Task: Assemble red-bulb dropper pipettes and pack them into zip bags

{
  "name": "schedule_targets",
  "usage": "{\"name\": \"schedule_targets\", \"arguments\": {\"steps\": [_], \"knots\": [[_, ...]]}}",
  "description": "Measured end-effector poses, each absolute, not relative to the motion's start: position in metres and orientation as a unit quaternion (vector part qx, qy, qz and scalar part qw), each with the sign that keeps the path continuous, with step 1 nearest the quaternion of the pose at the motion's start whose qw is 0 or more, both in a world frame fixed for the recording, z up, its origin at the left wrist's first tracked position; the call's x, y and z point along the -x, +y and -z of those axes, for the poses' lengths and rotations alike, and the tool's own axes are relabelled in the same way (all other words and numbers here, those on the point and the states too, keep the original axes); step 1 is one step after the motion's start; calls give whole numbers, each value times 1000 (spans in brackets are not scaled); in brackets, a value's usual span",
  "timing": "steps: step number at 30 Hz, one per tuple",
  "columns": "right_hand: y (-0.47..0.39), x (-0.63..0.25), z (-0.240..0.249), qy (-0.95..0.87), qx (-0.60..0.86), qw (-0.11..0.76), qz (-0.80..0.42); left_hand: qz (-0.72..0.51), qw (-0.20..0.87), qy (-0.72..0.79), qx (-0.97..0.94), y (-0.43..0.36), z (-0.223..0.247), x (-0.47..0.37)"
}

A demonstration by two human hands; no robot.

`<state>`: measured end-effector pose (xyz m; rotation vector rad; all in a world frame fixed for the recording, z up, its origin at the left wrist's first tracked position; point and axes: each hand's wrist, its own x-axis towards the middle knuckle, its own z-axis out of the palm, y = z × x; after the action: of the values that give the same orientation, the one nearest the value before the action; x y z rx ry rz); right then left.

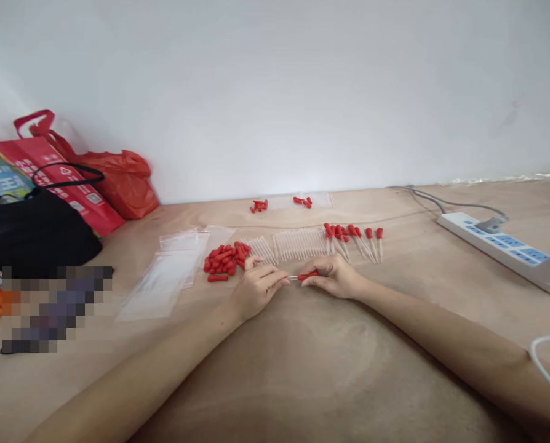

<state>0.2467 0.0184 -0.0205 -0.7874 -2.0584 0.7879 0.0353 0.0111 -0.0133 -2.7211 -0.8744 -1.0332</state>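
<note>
Between my hands lies a thin clear tube (pixel 293 278) that meets a red rubber bulb (pixel 308 275). The fingertips of my left hand (pixel 261 284) pinch the tube's left part. My right hand (pixel 333 277) pinches the red bulb between thumb and fingers. Beside my left hand is a pile of loose red bulbs (pixel 224 258). Behind my hands, rows of clear tubes (pixel 300 244) lie side by side. Several tubes with red bulbs on their ends (pixel 362 241) lie behind my right hand.
Clear plastic bags (pixel 159 277) lie on the wooden table (pixel 279 381) at left. A white power strip (pixel 501 243) with a grey plug is at right. Red bags (pixel 122 178) and a black bag (pixel 39 234) stand at the far left. More red bulbs (pixel 259 205) lie near the wall.
</note>
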Motion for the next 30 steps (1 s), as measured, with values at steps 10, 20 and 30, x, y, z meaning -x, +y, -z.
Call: {"name": "schedule_targets", "arguments": {"steps": [10,20,30], "knots": [[23,-230,13,-578,324,517,-541,374,-33,-325,868,5,7,-43],[81,-330,-7,-596,674,402,-170,316,-32,-364,876,9,10,-43],[78,-320,18,-624,747,228,15,288,-25,-373,882,8,10,-42]]}}
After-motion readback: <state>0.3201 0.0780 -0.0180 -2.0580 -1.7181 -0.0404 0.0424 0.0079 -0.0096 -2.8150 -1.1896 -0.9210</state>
